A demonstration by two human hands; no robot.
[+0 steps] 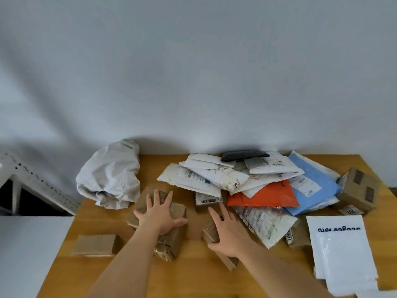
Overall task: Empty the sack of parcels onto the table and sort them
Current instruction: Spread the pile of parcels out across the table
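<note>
The crumpled white sack (110, 176) lies empty at the back left of the wooden table (193, 274). My left hand (159, 214) rests with spread fingers on top of a brown taped parcel (171, 239). My right hand (227, 232) lies on a smaller brown parcel (211, 232), thumb at its near side and fingers stretched over it. Another brown parcel (96, 245) sits apart at the front left. A heap of soft mailers fills the right half: white ones (204, 175), an orange one (266, 195) and a blue one (315, 188).
A cardboard box (358, 190) stands at the right edge. Flat white envelopes (341, 248) lie at the front right. A black pouch (243, 155) sits at the back against the white wall. A white surface and a metal frame (38, 186) adjoin the table's left side.
</note>
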